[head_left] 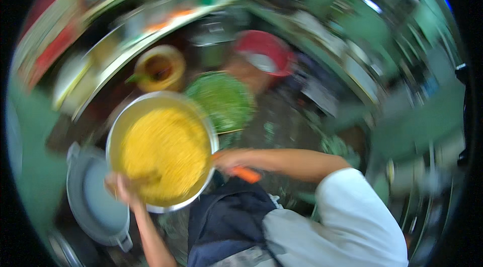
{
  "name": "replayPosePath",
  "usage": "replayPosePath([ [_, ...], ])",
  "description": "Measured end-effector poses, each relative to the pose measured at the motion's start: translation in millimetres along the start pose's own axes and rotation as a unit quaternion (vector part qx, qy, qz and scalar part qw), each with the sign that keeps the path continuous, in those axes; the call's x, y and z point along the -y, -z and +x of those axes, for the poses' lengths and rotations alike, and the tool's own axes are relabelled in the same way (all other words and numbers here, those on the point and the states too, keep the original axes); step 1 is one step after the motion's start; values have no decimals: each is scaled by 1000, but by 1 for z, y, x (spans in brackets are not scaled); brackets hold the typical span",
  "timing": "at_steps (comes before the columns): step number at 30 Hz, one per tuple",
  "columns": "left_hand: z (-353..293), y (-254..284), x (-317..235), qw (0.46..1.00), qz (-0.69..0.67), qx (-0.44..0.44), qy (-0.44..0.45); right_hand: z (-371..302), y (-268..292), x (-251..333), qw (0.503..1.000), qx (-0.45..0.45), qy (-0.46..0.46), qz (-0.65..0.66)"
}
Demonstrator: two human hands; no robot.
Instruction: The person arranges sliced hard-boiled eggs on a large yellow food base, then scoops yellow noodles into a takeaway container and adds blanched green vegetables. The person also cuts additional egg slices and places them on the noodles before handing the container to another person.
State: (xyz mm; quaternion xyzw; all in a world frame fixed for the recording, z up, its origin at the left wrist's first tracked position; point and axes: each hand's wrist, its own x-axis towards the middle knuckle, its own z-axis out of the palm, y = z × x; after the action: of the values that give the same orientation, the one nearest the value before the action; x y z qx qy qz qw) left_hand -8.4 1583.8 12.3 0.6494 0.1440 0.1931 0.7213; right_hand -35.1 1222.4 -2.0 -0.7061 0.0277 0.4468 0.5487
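A large round silver metal pot (213, 139), full of yellow grainy food (166, 149), is held in front of me, left of my body. My left hand (122, 189) is closed at the pot's lower left rim. A brownish shape (147, 179) reaches from there over the food, too blurred to name. On the pot's right side my right hand (229, 160) is closed at the rim. Something orange (246, 174) sticks out under it, a cloth or a grip, I cannot tell which. Motion smears the fingers of both hands.
A grey two-handled basin (126, 224) with cloudy liquid stands at the left. Beyond the pot are a yellowish container (173, 83) with dark contents, a green basket (221, 101) and a red tub (261, 40). Shelves (201, 11) line the far side.
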Motion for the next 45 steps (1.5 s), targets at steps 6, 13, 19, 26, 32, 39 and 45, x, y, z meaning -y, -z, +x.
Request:
replayPosePath([
  [6, -29, -16, 66, 928, 263, 66, -255, 64, -75, -52, 905, 57, -53, 419],
  [13, -66, -128, 91, 947, 224, 201, -112, 63, -107, -25, 851, 3, -60, 522],
  [19, -105, -191, 83, 937, 209, 267, -83, 62, -93, -56, 870, 21, -13, 492],
  [26, -156, -275, 83, 922, 204, 326, -55, -2, -68, -106, 914, 66, 59, 396],
  [32, -208, -345, 84, 904, 199, 378, -18, -100, -23, -184, 923, -24, 91, 373],
  [39, -266, -398, 116, 863, 224, 443, 94, -184, 14, -288, 850, -125, 98, 503],
  [45, -310, -425, 187, 770, 311, 499, 248, -218, 60, -331, 819, -172, 119, 534],
])
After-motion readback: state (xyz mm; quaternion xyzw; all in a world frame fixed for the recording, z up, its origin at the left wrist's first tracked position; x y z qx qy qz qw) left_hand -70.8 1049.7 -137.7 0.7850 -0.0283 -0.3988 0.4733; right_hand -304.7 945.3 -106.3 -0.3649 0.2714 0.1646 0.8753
